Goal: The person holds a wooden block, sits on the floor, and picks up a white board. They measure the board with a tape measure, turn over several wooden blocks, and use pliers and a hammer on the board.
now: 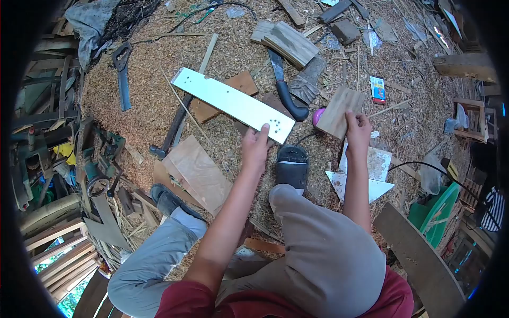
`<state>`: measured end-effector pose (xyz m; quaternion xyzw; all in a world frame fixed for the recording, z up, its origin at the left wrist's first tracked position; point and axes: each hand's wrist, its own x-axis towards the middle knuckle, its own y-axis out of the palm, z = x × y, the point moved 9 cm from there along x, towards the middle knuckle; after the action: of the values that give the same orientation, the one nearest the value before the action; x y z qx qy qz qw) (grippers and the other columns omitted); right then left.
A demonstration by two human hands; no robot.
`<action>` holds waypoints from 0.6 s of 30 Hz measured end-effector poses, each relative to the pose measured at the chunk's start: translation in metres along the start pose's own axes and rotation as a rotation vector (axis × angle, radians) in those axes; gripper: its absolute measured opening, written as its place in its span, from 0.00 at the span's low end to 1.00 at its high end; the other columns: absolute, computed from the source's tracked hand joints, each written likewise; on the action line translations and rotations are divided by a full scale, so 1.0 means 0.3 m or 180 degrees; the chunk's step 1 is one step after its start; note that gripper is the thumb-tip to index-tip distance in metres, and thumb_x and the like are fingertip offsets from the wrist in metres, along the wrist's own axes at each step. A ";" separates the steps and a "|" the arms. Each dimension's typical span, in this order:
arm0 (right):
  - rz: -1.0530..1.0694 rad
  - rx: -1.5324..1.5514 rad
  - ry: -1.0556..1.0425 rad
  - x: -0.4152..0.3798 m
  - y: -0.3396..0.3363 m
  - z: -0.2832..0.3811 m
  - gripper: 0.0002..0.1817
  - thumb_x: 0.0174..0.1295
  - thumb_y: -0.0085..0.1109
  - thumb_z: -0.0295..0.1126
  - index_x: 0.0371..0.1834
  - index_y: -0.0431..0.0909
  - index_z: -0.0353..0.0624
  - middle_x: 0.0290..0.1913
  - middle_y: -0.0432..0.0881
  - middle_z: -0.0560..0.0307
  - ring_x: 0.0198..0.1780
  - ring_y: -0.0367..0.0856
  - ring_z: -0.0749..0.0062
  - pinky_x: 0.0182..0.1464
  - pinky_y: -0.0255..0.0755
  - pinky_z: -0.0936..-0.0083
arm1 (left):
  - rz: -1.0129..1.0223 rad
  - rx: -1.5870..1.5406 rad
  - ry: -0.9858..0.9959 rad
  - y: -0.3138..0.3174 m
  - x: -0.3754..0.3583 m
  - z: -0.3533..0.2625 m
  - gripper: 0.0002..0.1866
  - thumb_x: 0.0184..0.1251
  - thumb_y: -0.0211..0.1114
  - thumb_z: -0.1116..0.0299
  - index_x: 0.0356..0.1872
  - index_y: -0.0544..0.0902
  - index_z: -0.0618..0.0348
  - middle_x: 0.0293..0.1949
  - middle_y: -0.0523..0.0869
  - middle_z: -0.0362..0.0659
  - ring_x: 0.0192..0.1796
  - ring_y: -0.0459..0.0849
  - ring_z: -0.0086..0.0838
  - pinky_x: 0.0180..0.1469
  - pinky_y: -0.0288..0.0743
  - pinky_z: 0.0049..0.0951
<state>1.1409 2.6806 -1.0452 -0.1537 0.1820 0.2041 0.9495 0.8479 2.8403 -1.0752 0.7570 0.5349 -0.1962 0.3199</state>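
Observation:
My left hand point(256, 146) grips the near end of a long white board point(225, 100) with small dark holes, thumb on top. That board slants up to the left over a brown wood piece point(241, 83). In my right hand point(358, 127) is a short wooden block point(339, 108), pinched at its right edge. Part of a purple round object point(318, 115) shows beside the block; the rest is hidden. Between the two boards lies a large knife point(284, 87) with a black curved handle. A hammer point(169, 130) rests left of the white board, partly covered by it.
Wood shavings cover the ground. A handsaw point(122, 77) lies at the upper left, and stacked planks point(286, 42) at the top. Plywood point(196, 172) is near my left foot. White broken sheets point(366, 172) and a green basin point(437, 212) are on the right.

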 end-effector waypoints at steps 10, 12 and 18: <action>0.0311 -0.0100 -0.0312 -0.038 0.119 0.041 0.15 0.73 0.69 0.35 0.49 0.79 0.33 0.35 0.82 0.61 0.35 0.75 0.85 0.34 0.66 0.80 | 0.0402 0.4472 0.1305 -0.002 -0.071 -0.336 0.29 0.52 0.84 0.55 0.54 0.84 0.54 0.39 0.88 0.43 0.49 0.88 0.37 0.53 0.82 0.39; 0.0290 -0.0193 -0.0293 -0.044 0.114 0.017 0.14 0.72 0.69 0.34 0.49 0.78 0.34 0.34 0.80 0.63 0.34 0.73 0.85 0.33 0.64 0.79 | 0.0649 0.4578 0.2494 0.069 -0.057 -0.422 0.40 0.49 0.85 0.53 0.65 0.80 0.50 0.52 0.84 0.46 0.60 0.82 0.42 0.66 0.75 0.46; 0.0165 0.0283 -0.0252 -0.082 0.102 0.001 0.13 0.73 0.68 0.33 0.49 0.78 0.34 0.37 0.84 0.59 0.38 0.79 0.82 0.37 0.71 0.79 | 0.1958 0.5287 0.3345 0.168 0.079 -0.376 0.50 0.44 0.84 0.47 0.76 0.76 0.31 0.62 0.78 0.48 0.69 0.74 0.50 0.80 0.60 0.59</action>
<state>1.1063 2.6991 -1.0415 -0.0984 0.1571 0.2263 0.9563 0.8982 2.9237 -0.9954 0.8338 0.0860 -0.0578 -0.5422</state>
